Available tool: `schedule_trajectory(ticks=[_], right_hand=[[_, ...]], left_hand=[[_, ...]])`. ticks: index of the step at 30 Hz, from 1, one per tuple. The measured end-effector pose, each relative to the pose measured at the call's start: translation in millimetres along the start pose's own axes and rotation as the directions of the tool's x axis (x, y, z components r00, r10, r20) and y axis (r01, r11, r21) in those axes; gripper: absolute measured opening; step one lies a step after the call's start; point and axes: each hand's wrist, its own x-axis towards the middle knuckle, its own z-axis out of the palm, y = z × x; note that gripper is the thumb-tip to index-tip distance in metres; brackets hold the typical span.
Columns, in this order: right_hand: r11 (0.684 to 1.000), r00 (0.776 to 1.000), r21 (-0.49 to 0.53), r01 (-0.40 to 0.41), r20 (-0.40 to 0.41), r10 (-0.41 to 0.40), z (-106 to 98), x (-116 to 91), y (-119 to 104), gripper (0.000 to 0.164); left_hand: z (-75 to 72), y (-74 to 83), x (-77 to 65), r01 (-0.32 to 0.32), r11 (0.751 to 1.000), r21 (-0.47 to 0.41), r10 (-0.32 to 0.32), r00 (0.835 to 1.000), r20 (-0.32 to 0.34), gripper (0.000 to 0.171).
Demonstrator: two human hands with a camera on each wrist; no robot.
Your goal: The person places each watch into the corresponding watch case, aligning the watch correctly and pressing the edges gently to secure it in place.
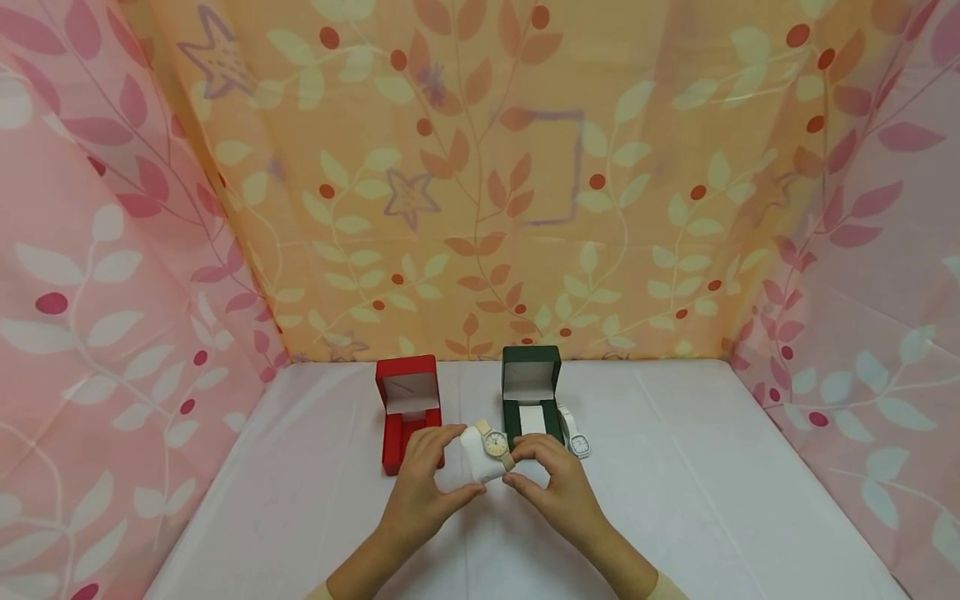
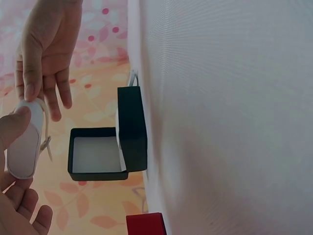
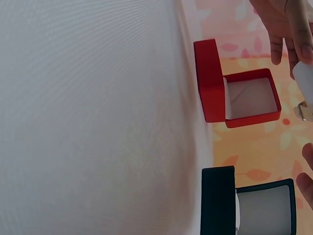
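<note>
My left hand (image 1: 420,479) holds a white watch cushion (image 1: 474,457) between thumb and fingers, above the table in front of two boxes. Around the cushion lies a cream-strapped wristwatch (image 1: 495,443) with a round pale dial, facing up. With thumb and forefinger, my right hand (image 1: 558,479) pinches the strap's lower right end. In the left wrist view the cushion (image 2: 22,147) shows its flat underside, and the strap stands off its side. The right wrist view catches the strap's metal buckle (image 3: 301,110) and only some right fingertips (image 3: 305,183).
Behind the left hand stands a red watch box (image 1: 408,367), lid raised. A dark green watch box (image 1: 531,357), lid raised, contains a white cushion (image 1: 531,419). Against its right side rests a white watch (image 1: 580,443). Patterned curtains (image 1: 480,183) enclose the white-covered table (image 1: 712,500).
</note>
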Motion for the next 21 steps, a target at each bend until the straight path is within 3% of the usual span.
schedule_trajectory(ticks=[12,21], right_hand=[[0.999,0.999,0.003,-0.040,-0.034,0.040,2.8,-2.9,0.1,0.028],[1.000,0.998,0.007,0.028,-0.049,-0.028,4.0,-1.2,0.7,0.024]], left_hand=[[2.3,-1.9,-2.9,0.004,1.000,0.016,-0.003,1.000,-0.025,0.088],[1.4,-4.6,-1.0,-0.034,0.997,0.066,0.037,0.998,-0.044,0.088]])
